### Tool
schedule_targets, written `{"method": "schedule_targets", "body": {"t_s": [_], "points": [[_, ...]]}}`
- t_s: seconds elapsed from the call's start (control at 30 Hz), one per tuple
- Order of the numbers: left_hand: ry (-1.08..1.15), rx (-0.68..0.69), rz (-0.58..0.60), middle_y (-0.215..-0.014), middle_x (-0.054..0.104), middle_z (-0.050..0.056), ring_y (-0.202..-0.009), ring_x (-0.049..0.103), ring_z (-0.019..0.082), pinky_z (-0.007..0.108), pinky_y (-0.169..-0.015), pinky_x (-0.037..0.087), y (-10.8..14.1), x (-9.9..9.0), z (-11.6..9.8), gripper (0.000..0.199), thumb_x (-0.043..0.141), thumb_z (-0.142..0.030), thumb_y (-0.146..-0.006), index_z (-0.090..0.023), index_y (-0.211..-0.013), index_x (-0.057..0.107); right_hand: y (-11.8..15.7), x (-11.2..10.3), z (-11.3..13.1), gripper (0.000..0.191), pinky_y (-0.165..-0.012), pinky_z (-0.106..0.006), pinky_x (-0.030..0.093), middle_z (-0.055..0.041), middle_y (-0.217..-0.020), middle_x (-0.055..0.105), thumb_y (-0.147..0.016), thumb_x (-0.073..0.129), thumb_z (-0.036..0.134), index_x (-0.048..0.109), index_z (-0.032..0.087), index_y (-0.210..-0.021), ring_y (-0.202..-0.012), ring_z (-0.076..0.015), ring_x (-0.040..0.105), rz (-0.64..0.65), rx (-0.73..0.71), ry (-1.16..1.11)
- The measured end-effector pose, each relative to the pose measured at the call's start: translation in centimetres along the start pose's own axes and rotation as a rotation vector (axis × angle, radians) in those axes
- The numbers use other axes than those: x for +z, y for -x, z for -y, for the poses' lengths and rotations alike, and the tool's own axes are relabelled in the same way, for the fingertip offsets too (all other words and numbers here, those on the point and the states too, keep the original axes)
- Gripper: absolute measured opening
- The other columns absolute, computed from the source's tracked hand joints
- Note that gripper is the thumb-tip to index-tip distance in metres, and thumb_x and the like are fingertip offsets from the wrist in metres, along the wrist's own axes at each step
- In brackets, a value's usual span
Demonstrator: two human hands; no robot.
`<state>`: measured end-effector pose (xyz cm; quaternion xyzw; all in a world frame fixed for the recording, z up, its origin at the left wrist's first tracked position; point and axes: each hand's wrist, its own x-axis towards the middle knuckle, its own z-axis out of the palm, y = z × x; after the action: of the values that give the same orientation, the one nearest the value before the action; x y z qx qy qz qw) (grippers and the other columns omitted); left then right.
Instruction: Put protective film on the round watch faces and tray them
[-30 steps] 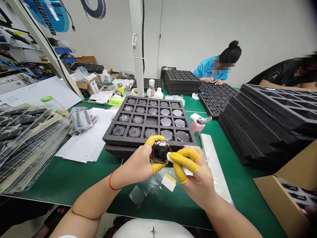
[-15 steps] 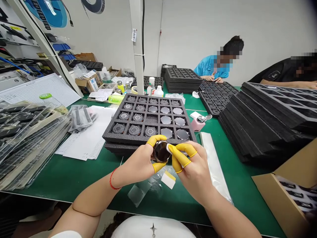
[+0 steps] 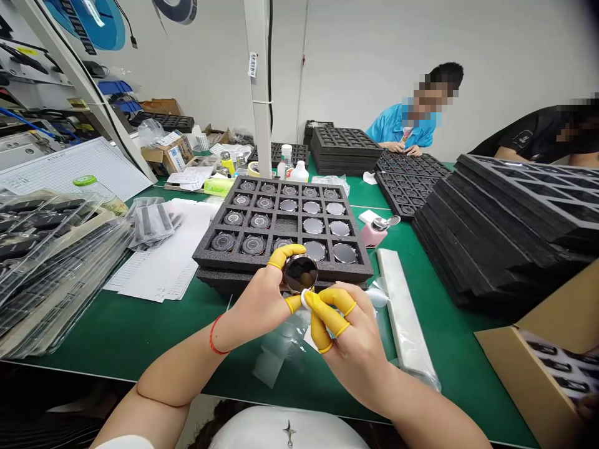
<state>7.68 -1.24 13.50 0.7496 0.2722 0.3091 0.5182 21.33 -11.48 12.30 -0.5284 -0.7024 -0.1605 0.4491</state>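
Observation:
Between the yellow-cotted thumb and finger of my left hand [image 3: 264,299] is a round watch case [image 3: 299,273], its dark glossy face turned up toward me. My right hand [image 3: 349,327], also in yellow finger cots, pinches a small white pad [image 3: 306,298] against the watch's lower rim. Just beyond my hands lies a black foam tray [image 3: 281,265] of round watch cases, stacked on another tray. Some cases show patterned backs, others plain shiny faces. One slot [image 3: 286,226] in the third row holds no watch.
A pink pump bottle [image 3: 373,234] and a long clear-plastic bundle [image 3: 409,324] lie to the right. Stacked black trays [image 3: 468,243] and an open carton [image 3: 524,368] stand farther right. Papers [image 3: 163,268] and clear blister packs [image 3: 60,274] cover the left. Two co-workers sit across the table.
The white pad in my right hand has gone from the watch's right edge down to its lower rim. My left hand has tilted and shifted the watch slightly up and left.

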Motion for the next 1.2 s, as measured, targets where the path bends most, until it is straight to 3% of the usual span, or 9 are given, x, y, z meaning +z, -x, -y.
{"method": "schedule_targets", "body": {"t_s": [0.2, 0.33, 0.5, 0.63, 0.73, 0.8, 0.9, 1.03, 1.2], "points": [[0.208, -0.097, 0.057, -0.105, 0.065, 0.004, -0.089, 0.067, 0.018, 0.03, -0.083, 0.057, -0.4, 0.1, -0.6, 0.065, 0.078, -0.018, -0.069, -0.022, -0.125, 0.045, -0.4, -0.7, 0.0, 0.036, -0.072, -0.035, 0.05, -0.0056, -0.086, 0.064, -0.081, 0.057, -0.002, 0.062, 0.02, -0.11, -0.084, -0.0185, 0.053, 0.059, 0.007, -0.197], [0.3, -0.16, 0.087, -0.101, 0.064, 0.002, -0.087, 0.067, 0.016, 0.031, -0.084, 0.056, -0.4, 0.0, -1.0, 0.062, 0.077, -0.021, -0.073, -0.023, -0.125, 0.043, -0.7, -1.8, 0.2, 0.037, -0.074, -0.037, 0.05, -0.0057, -0.086, 0.063, -0.079, 0.059, -0.003, 0.062, 0.02, -0.108, -0.085, -0.019, 0.052, 0.084, 0.001, -0.253], [0.336, -0.167, 0.109, -0.1, 0.063, 0.002, -0.087, 0.067, 0.016, 0.031, -0.085, 0.056, -0.4, -0.1, -1.1, 0.059, 0.076, -0.02, -0.075, -0.024, -0.123, 0.043, -0.9, -3.1, -0.4, 0.037, -0.074, -0.038, 0.049, -0.0047, -0.084, 0.061, -0.081, 0.058, -0.002, 0.062, 0.022, -0.108, -0.085, -0.0193, 0.052, 0.081, 0.009, -0.193], [0.381, -0.112, -0.005, -0.102, 0.064, 0.002, -0.091, 0.067, 0.017, 0.034, -0.088, 0.056, -0.6, -0.3, -1.4, 0.058, 0.076, -0.018, -0.074, -0.023, -0.121, 0.043, -1.0, -3.7, -2.1, 0.026, -0.075, -0.04, 0.05, -0.006, -0.09, 0.063, -0.086, 0.058, 0.01, 0.066, 0.024, -0.106, -0.088, -0.0218, 0.054, 0.201, 0.097, -0.006], [0.434, -0.051, -0.085, -0.101, 0.064, 0.001, -0.089, 0.07, 0.017, 0.036, -0.089, 0.057, -0.7, -0.6, -1.5, 0.061, 0.077, -0.018, -0.072, -0.023, -0.121, 0.041, -1.0, -3.0, -3.0, 0.03, -0.08, -0.045, 0.052, -0.0092, -0.104, 0.065, -0.085, 0.063, 0.024, 0.064, 0.023, -0.115, -0.097, -0.0262, 0.057, 0.322, 0.189, 0.02], [0.457, -0.02, -0.126, -0.1, 0.065, 0.001, -0.086, 0.071, 0.017, 0.036, -0.088, 0.058, -0.7, -0.9, -1.6, 0.062, 0.077, -0.018, -0.072, -0.023, -0.121, 0.039, -0.9, -1.8, -3.0, 0.043, -0.083, -0.044, 0.054, -0.0092, -0.109, 0.065, -0.084, 0.065, 0.027, 0.056, 0.024, -0.126, -0.101, -0.0255, 0.059, 0.395, 0.261, -0.116], [0.477, 0.006, -0.155, -0.101, 0.066, 0.001, -0.09, 0.071, 0.017, 0.032, -0.088, 0.058, -0.7, -1.4, -1.6, 0.063, 0.077, -0.018, -0.074, -0.024, -0.122, 0.037, -0.7, 0.1, -2.8, 0.043, -0.083, -0.038, 0.055, -0.0044, -0.1, 0.068, -0.088, 0.058, 0.021, 0.05, 0.024, -0.129, -0.094, -0.0193, 0.064, 0.432, 0.394, -0.401], [0.51, 0.03, -0.094, -0.106, 0.065, 0.001, -0.101, 0.069, 0.019, 0.031, -0.092, 0.056, -0.6, -1.6, -1.6, 0.061, 0.075, -0.015, -0.075, -0.026, -0.122, 0.037, -0.6, 0.9, -3.0, 0.044, -0.082, -0.035, 0.054, -0.001, -0.086, 0.068, -0.087, 0.058, 0.021, 0.047, 0.021, -0.13, -0.085, -0.0167, 0.066, 0.354, 0.574, -0.58], [0.506, -0.114, 0.091, -0.107, 0.066, 0.002, -0.102, 0.07, 0.02, 0.031, -0.092, 0.056, -0.2, -1.1, -1.7, 0.059, 0.075, -0.015, -0.076, -0.025, -0.123, 0.039, -0.6, 0.4, -3.4, 0.057, -0.081, -0.035, 0.055, -0.001, -0.086, 0.069, -0.083, 0.063, 0.025, 0.041, 0.021, -0.136, -0.084, -0.0171, 0.067, 0.29, 0.612, -0.646]]}}
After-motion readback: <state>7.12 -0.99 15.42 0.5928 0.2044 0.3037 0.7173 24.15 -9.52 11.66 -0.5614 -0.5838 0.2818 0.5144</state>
